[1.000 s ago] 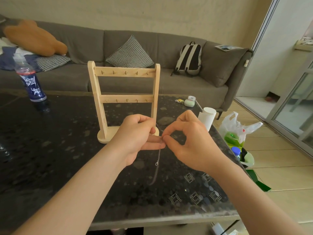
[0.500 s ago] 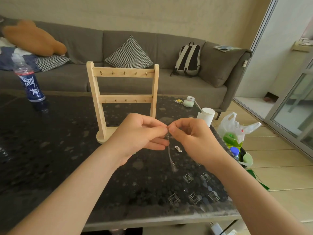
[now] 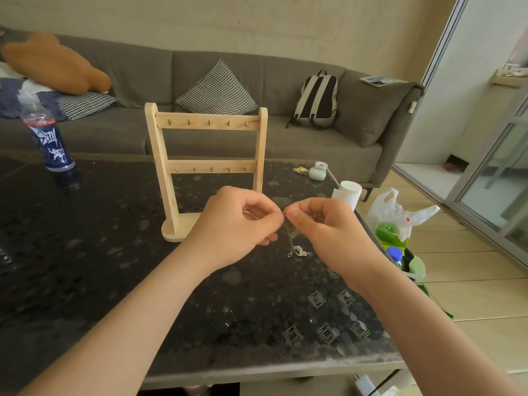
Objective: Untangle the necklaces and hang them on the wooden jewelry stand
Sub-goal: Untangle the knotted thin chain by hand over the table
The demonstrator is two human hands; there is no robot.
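A wooden jewelry stand (image 3: 206,167) with two rows of small bare hooks stands upright on the dark table (image 3: 85,252). Just in front of it, my left hand (image 3: 237,224) and my right hand (image 3: 328,227) meet fingertip to fingertip above the table. Both pinch a thin silver necklace chain (image 3: 297,248) at the same spot. The chain hangs down between them, and its clasp and a small knot of links dangle below my right thumb. How much of the chain lies inside my fists is hidden.
A blue-labelled plastic bottle (image 3: 48,138) stands at the table's far left. A white paper roll (image 3: 347,194) and small items (image 3: 317,172) sit near the right edge. A plastic bag (image 3: 400,221) lies on the floor beyond. A grey sofa (image 3: 285,138) runs behind.
My hands have drawn together and risen slightly. The chain, which hung long from my left fingers a second ago, is now gathered shorter, with its clasp dangling between the hands.
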